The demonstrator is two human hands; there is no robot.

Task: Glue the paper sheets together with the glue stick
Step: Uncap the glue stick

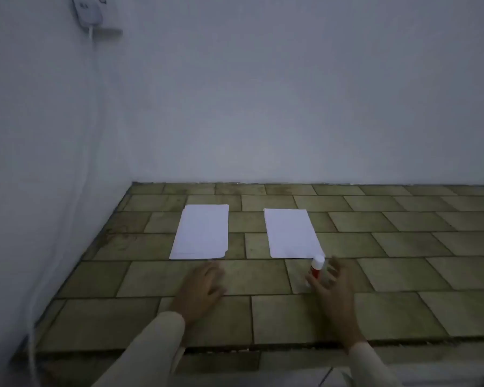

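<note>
Two white paper sheets lie flat on the tiled surface, a left sheet and a right sheet, with a gap between them. A glue stick, red with a white cap, stands upright at the near right corner of the right sheet. My right hand is just beside and behind the glue stick with its fingers spread; it holds nothing. My left hand rests palm down on the tiles just below the left sheet's near edge, fingers apart.
The tiled surface ends at a white wall at the back and another on the left. A white cable hangs down the left wall from a socket. The near edge of the tiles runs below my wrists.
</note>
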